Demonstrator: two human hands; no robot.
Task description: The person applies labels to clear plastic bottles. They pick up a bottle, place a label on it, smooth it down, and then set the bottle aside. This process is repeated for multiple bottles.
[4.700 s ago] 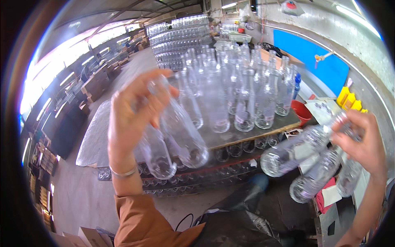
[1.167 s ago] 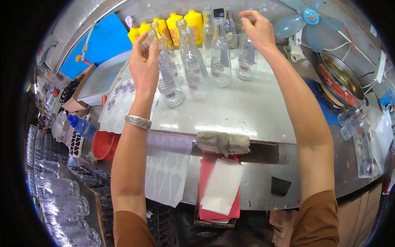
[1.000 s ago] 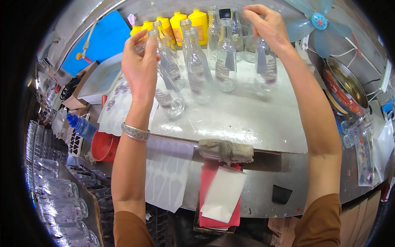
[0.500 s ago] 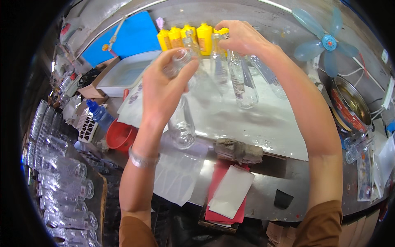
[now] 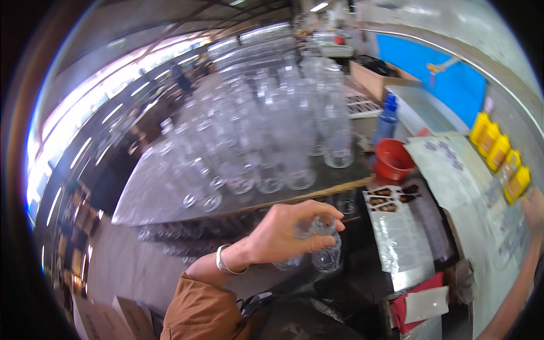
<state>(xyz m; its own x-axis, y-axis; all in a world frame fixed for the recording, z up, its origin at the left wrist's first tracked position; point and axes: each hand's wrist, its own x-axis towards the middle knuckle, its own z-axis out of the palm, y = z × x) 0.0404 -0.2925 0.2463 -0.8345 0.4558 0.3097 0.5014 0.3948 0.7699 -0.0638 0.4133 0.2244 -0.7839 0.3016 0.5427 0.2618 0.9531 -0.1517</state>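
the left hand (image 5: pixel 277 235) is closed round the necks of two clear glass bottles (image 5: pixel 327 258), thumb and fingers on either side of the mouths; the pair hangs just in front of the near edge of a dark table (image 5: pixel 136 201), apart from it. a pale bracelet (image 5: pixel 222 260) and a brown sleeve (image 5: pixel 204 309) belong to the same arm. the right hand (image 5: pixel 534 212) lies at the right rim, blurred and partly cut off, beside clear bottles (image 5: pixel 504 238) on a white worktop (image 5: pixel 473 283); whether it grips one cannot be told.

half a second earlier the view faces the worktop, with both hands over it; now the view is turned left, and the left hand's pair is off the worktop and near the table. the change suggests that the pair is parted from the bottles by the right hand.

farther out, a crowd of upright bottles (image 5: pixel 272 141), smeared by motion, covers much of the table, with stacked glassware (image 5: pixel 255 51) behind. between table and worktop are a blue bottle (image 5: pixel 387 122) and a red bucket (image 5: pixel 388 164); nearer lies a red cloth (image 5: pixel 399 317) under white paper (image 5: pixel 428 304). yellow bottles (image 5: pixel 493 144) line the wall below a blue panel (image 5: pixel 419 62).
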